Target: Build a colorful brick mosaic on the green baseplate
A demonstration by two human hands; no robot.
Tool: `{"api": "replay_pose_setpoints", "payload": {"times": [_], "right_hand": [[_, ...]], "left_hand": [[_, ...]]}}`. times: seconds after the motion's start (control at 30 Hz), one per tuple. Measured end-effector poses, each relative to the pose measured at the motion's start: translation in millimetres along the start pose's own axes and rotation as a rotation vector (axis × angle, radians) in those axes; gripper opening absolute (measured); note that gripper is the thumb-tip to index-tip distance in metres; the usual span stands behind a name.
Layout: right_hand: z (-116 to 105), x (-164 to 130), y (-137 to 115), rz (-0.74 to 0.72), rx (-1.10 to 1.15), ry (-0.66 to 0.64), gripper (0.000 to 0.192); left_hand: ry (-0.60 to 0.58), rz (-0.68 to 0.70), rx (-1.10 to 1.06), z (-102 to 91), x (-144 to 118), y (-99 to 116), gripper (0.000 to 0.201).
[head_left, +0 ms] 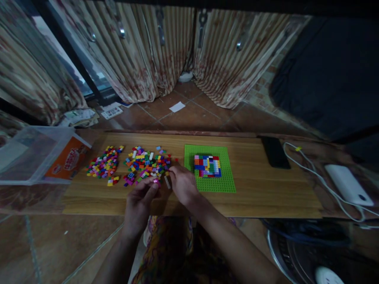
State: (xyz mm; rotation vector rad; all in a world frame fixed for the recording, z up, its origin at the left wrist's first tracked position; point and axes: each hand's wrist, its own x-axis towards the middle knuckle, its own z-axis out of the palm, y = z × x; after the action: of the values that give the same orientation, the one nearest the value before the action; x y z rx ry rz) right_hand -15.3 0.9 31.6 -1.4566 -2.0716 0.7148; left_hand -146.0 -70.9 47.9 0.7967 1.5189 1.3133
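Note:
My left hand [140, 199] pinches a small pink brick [156, 181] between its fingertips above the near part of the wooden board [266, 189]. My right hand [182, 182] rests fingers-down on the board at the right edge of a pile of small coloured bricks [147, 163]; whether it holds one I cannot tell. A white strip-shaped brick [167, 182] lies between the hands. To the right lies a green baseplate [220, 183] with a patch of mixed-colour bricks [207, 165] built on it.
A second pile of coloured bricks [104, 162] lies further left. A clear plastic bin [32, 156] with an orange packet [68, 159] sits at the left. A black phone [274, 152], a white cable [314, 173] and a white power bank [348, 183] lie at the right.

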Motion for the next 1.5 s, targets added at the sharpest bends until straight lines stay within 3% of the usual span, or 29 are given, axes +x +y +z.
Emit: {"api": "replay_pose_setpoints", "payload": {"times": [0.23,0.43,0.57,0.7,0.87,1.17,1.5], "right_hand": [[-34,-52,10,0.056,0.499,0.109,0.018],[-44,-73,32,0.141,0.552,0.191,0.012],[-62,-69,53,0.089,0.404,0.206,0.016],[-91,-45,79,-0.091,0.105,0.255,0.020],[-99,-17,101,-0.258,-0.111,0.093,0.025],[-92,-16,100,-0.245,-0.271,0.028,0.030],[-99,-11,95,-0.255,-0.350,0.046,0.022]], "left_hand": [[-0.130,-0.002,-0.006,36.4,-9,-4,0.023],[-0.231,-0.014,0.004,77.9,-18,-21,0.019],[-0.249,0.029,0.108,95.1,-15,-31,0.023],[-0.210,0.144,0.324,100.3,-5,-29,0.029],[-0.202,0.320,0.578,101.2,9,-24,0.031],[-0.301,0.420,0.837,104.0,9,-32,0.038],[-0.303,0.433,0.957,103.2,12,-34,0.041]]}}
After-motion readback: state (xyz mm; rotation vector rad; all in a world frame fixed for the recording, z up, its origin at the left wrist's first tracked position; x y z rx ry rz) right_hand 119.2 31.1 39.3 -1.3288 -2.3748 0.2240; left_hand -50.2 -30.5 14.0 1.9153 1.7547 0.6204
